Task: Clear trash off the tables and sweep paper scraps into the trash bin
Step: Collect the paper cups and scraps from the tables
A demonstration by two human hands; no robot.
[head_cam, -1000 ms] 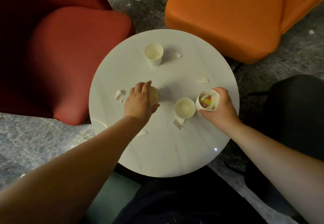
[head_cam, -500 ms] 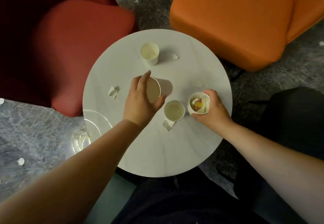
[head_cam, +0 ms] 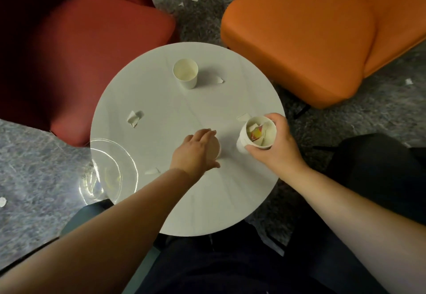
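round table (head_cam: 161, 100), left hand (head_cam: 196, 153) now covering cup (head_cam: 213, 149), right hand (head_cam: 276, 148) lifted

One round white table (head_cam: 175, 201) carries three paper cups: one empty at the far side (head_cam: 185, 73), one under the left hand (head_cam: 196, 152), one stuffed with scraps in the right hand (head_cam: 276, 146). Four paper scraps lie on the tabletop, four more on the grey floor. Two armchairs, one red (head_cam: 92, 63) and one orange (head_cam: 311, 40), flank the table.
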